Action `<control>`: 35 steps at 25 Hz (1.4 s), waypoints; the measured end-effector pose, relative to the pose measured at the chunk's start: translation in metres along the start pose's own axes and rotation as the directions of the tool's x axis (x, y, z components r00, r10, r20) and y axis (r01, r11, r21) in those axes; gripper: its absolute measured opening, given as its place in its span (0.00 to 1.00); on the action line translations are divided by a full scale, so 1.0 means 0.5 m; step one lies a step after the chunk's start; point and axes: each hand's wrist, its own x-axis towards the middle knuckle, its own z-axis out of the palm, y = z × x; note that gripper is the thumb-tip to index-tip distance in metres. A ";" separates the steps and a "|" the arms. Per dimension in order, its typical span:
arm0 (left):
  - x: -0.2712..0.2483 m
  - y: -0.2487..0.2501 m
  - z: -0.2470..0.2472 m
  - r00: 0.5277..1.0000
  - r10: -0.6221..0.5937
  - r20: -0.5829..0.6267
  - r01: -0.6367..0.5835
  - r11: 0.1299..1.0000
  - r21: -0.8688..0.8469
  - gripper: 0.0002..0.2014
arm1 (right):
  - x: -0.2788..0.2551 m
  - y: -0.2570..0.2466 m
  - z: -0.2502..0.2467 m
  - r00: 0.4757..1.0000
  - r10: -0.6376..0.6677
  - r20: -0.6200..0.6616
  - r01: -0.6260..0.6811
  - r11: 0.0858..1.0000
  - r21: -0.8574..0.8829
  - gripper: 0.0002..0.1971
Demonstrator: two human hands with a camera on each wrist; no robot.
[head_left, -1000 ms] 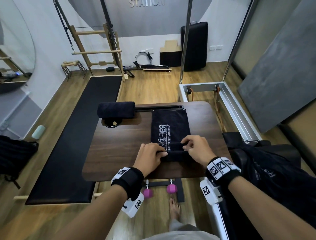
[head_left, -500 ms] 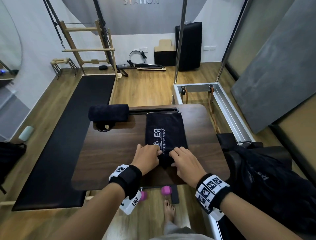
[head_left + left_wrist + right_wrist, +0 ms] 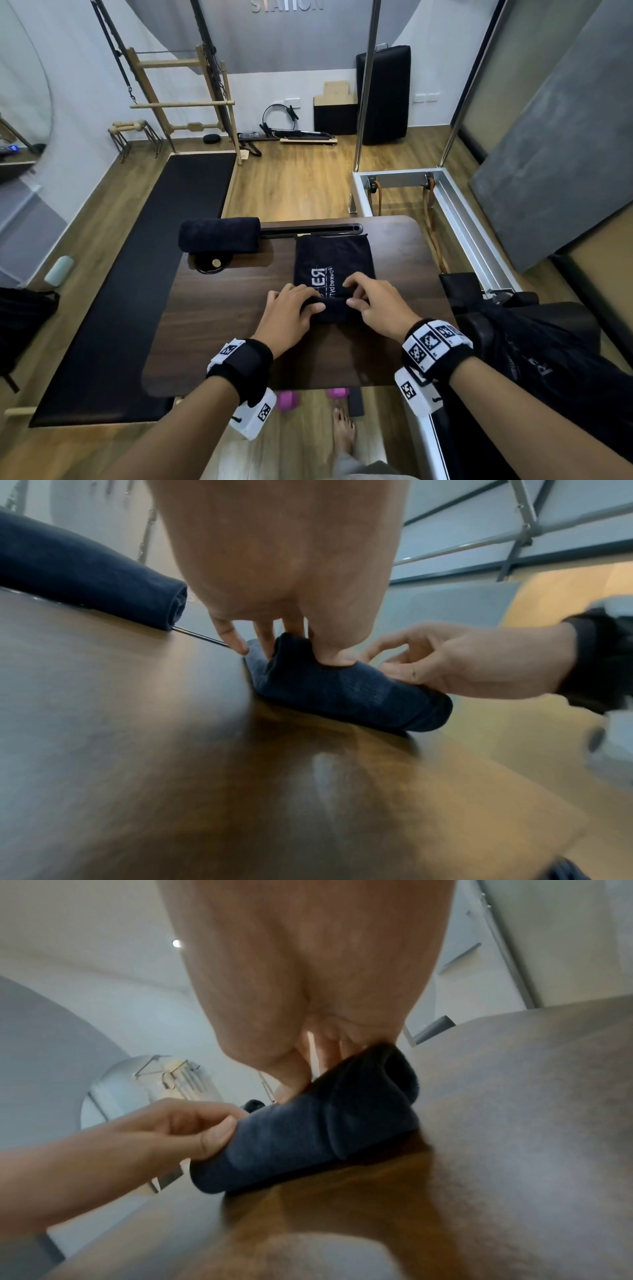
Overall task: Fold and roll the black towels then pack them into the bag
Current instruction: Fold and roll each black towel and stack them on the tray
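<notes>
Towel (image 3: 334, 274) lies folded into a long strip near the middle of the dark wooden table (image 3: 219, 329), its far end close to the far edge and its near end wound into a short roll under both hands. White lettering shows on the flat part of the strip (it reads backward in the head view). The left hand (image 3: 291, 313) grips the left end of the roll, thumb against the near side and fingers curled over the top; in the left wrist view those fingers (image 3: 263, 642) press down on the far side of the roll. The right hand (image 3: 375, 305) pinches the right end, its thumb and bent fingers closed on the cloth. In the right wrist view the open end of the roll (image 3: 399, 1069) shows as a dark hollow, with the table just beneath it.

A second towel (image 3: 219, 234), already rolled tight, sits at the far left corner of the table, partly over a round cup recess (image 3: 210, 265) and touching the end of a dark slot (image 3: 308, 229) that runs along the far edge. To the right of the table, off its right edge, a black bag (image 3: 534, 349) slumps on a padded seat; what is inside it I cannot tell. Pink dumbbells (image 3: 287, 401) lie on the floor below the near edge, beside a bare foot (image 3: 342, 428).
</notes>
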 end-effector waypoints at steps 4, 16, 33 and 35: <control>0.056 0.006 -0.001 0.987 -0.138 0.082 0.136 0.990 0.032 0.14 | -0.012 0.012 -0.009 0.969 -0.249 0.005 0.239 0.928 -0.285 0.31; 0.078 -0.053 -0.027 1.000 0.020 -0.006 -0.020 0.997 -0.071 0.28 | 0.122 0.019 -0.049 0.985 0.052 0.165 0.000 0.953 -0.303 0.21; 0.183 -0.085 -0.031 0.867 -0.497 0.028 0.465 0.788 -0.405 0.26 | 0.239 0.062 -0.087 0.967 -0.048 0.249 0.012 0.989 0.145 0.09; 0.184 -0.089 -0.029 0.856 -0.516 0.008 0.468 0.768 -0.437 0.27 | 0.251 0.065 -0.082 0.984 0.035 0.176 -0.074 0.973 0.219 0.14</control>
